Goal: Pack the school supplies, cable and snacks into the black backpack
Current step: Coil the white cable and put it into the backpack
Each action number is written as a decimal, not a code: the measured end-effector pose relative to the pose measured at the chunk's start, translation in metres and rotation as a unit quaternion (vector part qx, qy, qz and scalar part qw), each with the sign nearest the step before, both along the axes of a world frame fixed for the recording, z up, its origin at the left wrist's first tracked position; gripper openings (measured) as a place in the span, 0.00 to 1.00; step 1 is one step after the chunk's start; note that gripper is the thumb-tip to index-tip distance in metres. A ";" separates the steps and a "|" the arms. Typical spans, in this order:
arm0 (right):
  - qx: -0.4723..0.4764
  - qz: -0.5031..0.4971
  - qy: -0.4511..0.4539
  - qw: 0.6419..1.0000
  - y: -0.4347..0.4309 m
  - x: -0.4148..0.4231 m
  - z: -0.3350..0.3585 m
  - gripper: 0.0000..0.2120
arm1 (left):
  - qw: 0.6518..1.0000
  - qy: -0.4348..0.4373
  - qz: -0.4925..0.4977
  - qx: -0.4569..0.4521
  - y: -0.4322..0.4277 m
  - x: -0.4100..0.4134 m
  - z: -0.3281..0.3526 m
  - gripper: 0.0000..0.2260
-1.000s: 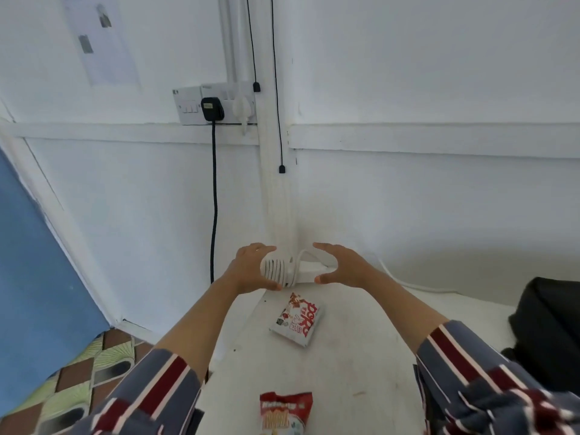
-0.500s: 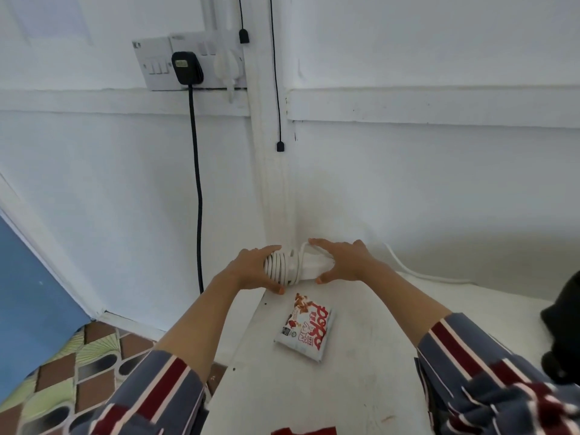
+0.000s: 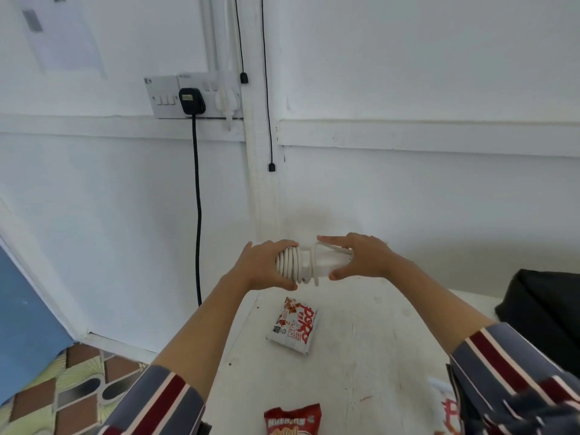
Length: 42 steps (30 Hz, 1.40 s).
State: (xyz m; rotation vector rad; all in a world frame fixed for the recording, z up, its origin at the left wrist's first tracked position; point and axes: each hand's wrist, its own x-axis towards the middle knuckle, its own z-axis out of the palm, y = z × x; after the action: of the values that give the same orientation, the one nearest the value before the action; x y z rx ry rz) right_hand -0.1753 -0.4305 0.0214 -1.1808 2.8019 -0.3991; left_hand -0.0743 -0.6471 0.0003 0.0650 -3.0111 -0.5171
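Above the far end of the white table (image 3: 361, 356), both hands hold a white coiled cable (image 3: 293, 265) joined to a white adapter block (image 3: 329, 262). My left hand (image 3: 263, 265) grips the coiled end. My right hand (image 3: 361, 257) holds the block end between thumb and fingers, the index finger stretched along its top. A white snack packet with red print (image 3: 293, 324) lies flat on the table below the hands. A red snack packet (image 3: 293, 419) sits at the near edge. Part of the black backpack (image 3: 546, 312) shows at the right.
A wall socket panel (image 3: 175, 95) holds a black plug (image 3: 190, 100) whose black cord hangs down left of the table. Thin black wires run down the wall corner. A patterned floor (image 3: 72, 384) shows at lower left. Another white-and-red packet (image 3: 445, 403) peeks out under my right sleeve.
The cable bundle and both hands have lifted off the table corner and stay together. The camera has tilted, bringing the red packet and the backpack back into view.
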 end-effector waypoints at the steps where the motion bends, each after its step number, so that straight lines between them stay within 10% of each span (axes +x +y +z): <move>1: -0.010 -0.004 -0.003 1.000 0.008 0.005 0.007 0.36 | 1.000 0.015 -0.008 0.009 0.006 0.002 0.006 0.36; 19: -0.119 -0.212 0.158 0.957 0.102 0.090 0.043 0.39 | 0.979 0.181 -0.084 -0.044 0.109 0.033 0.059 0.38; 31: -0.288 -0.128 -0.036 0.948 0.176 0.085 0.062 0.24 | 0.974 0.206 -0.094 0.014 0.162 0.039 0.062 0.37; 42: -0.198 -0.106 -0.045 0.974 0.222 0.072 0.062 0.22 | 0.970 0.218 -0.097 0.041 0.216 0.034 0.048 0.39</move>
State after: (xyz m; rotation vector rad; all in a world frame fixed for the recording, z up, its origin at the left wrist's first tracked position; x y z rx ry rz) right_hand -0.1032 -0.2090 0.0830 -0.8855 2.8562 -1.0393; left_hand -0.0403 -0.4309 0.0486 -0.3003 -2.5759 -0.5847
